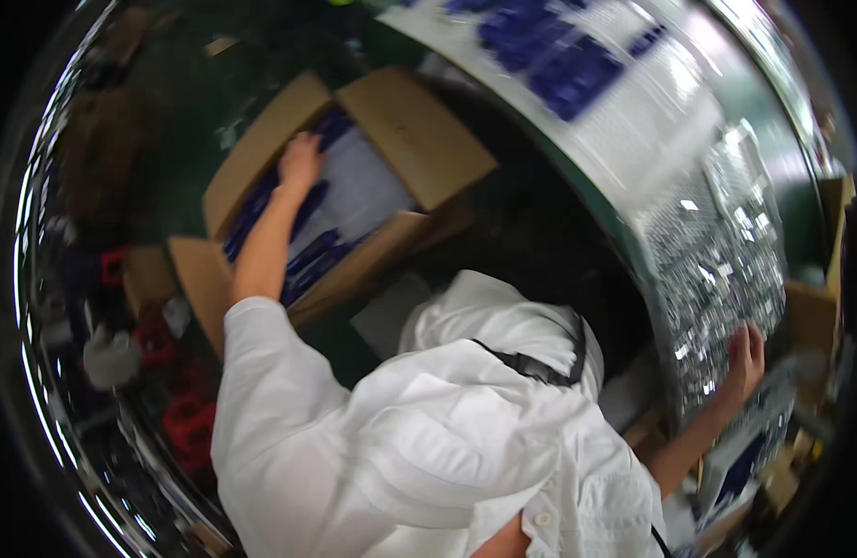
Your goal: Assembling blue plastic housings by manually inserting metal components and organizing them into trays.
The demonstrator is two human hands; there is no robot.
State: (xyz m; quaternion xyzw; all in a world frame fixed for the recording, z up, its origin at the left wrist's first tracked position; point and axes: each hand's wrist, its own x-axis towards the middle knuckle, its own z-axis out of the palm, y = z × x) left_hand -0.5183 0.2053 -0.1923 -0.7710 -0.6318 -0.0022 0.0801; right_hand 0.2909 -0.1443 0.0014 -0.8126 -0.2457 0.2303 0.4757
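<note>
My left hand (pixel 301 160) reaches into an open cardboard box (pixel 419 130) on the left, near its far inner wall. It touches or hovers over blue-purple pieces (pixel 315 256) packed there; blur hides its fingertips and any hold. A pale, translucent sheet or bag (pixel 361 181) lies among the pieces. On the right, my right hand (pixel 747 361) is held with its fingers stretched out and nothing visible in it. It is beside the edge of shiny clear plastic packaging, perhaps bubble wrap (pixel 717 270), on the workbench; whether they touch is unclear.
More blue-purple pieces (pixel 577 74) lie on a white sheet (pixel 647 130) across the curved-looking bench. Red crates or stools (pixel 188 423) and a pale round object (pixel 112 360) stand at the left. Cardboard boxes (pixel 810 316) crowd the right side.
</note>
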